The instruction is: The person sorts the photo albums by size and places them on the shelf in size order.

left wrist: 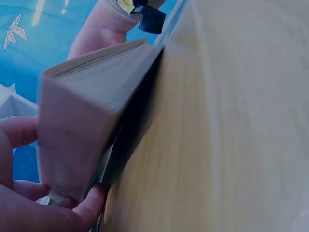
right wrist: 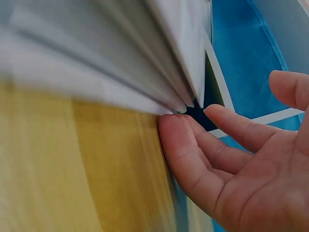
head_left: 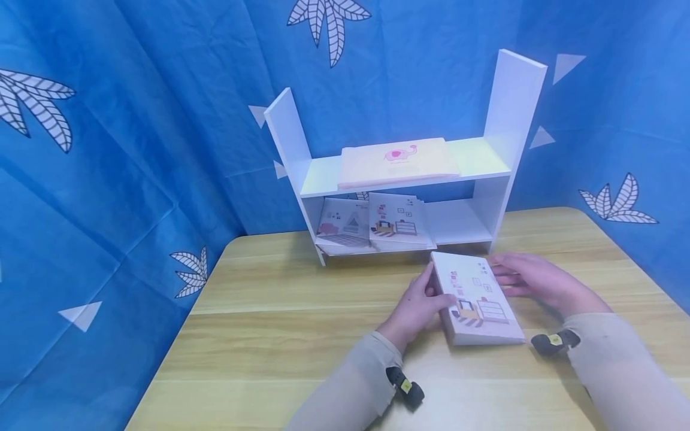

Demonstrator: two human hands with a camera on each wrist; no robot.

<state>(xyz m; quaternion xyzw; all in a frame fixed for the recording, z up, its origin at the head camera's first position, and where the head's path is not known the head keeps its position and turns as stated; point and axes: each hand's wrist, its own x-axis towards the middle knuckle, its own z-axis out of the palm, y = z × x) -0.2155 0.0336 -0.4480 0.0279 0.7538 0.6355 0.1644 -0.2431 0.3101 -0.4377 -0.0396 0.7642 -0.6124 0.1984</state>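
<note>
A thick white book (head_left: pixel 477 299) with a drawing of furniture on its cover is held over the table, its spine edge raised off the wood in the left wrist view. My left hand (head_left: pixel 417 305) grips it by the spine, thumb on the cover and fingers curled beneath. On the opposite side, my right hand (head_left: pixel 536 280) meets the page edge. In the right wrist view, the fingertips (right wrist: pixel 176 133) of that hand touch the lower edge of the book, while its thumb stands away from the cover.
Behind the book stands a white two-tier shelf (head_left: pixel 520 108). A pale book with a pink elephant (head_left: pixel 399 161) lies on the upper board. Below lean a book with a tent drawing (head_left: pixel 345 224) and a furniture-cover book (head_left: pixel 399 218). Blue patterned cloth (head_left: pixel 215 90) surrounds the wooden table (head_left: pixel 259 323).
</note>
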